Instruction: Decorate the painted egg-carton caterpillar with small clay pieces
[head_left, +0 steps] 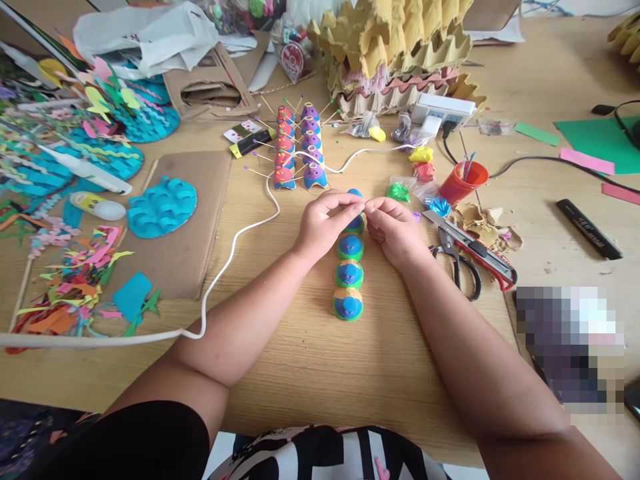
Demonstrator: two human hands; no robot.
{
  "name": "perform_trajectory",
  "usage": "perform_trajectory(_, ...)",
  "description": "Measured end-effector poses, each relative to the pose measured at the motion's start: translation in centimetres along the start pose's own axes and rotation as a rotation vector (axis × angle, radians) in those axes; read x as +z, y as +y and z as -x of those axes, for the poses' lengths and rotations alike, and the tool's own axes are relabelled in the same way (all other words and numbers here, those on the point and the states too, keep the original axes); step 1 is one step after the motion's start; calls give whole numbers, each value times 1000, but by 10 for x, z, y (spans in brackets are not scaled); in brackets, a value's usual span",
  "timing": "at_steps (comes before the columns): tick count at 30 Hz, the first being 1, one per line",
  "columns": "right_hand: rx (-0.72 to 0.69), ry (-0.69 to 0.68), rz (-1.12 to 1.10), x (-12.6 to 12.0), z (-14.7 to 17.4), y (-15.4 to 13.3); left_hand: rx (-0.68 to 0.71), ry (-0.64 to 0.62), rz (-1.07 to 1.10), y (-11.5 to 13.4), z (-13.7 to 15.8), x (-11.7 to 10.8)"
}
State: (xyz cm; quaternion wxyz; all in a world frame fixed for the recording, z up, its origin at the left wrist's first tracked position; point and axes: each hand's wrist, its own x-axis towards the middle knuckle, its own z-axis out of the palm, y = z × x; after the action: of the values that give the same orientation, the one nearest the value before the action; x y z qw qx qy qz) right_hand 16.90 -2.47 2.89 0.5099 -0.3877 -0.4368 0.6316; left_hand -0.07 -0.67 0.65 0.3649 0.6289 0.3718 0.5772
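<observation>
My left hand [327, 223] and my right hand [393, 230] meet at the fingertips, both pinched closed. Whatever sits between the fingers is too small to make out. Below them runs a column of several painted egg-carton cups, blue and green, with small faces; the nearest blue-green cup [349, 305] has a tan patch on top. The far end of the column is partly hidden behind my fingers. Beyond my hands stand a row of red-and-blue cups [285, 175] and a row of purple-and-blue cups [314, 172], with pin-headed sticks poking outward.
A utility knife [475, 248] overlaps scissors [457, 260] at right, near an orange-red cup [463, 181] and clay lumps, one green [399, 193]. A white cable [235, 250] crosses the table from the power strip [443, 107]. Egg trays [400, 40] are stacked behind; cardboard [175, 267] and paper scraps lie left.
</observation>
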Motion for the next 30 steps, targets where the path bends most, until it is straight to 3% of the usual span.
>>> perform_trajectory(13,23,8,-22,0,0,0,-92,-57,85,0,1,0)
perform_trajectory(30,8,2,7,0,0,0,13,-28,28,-2,0,-1)
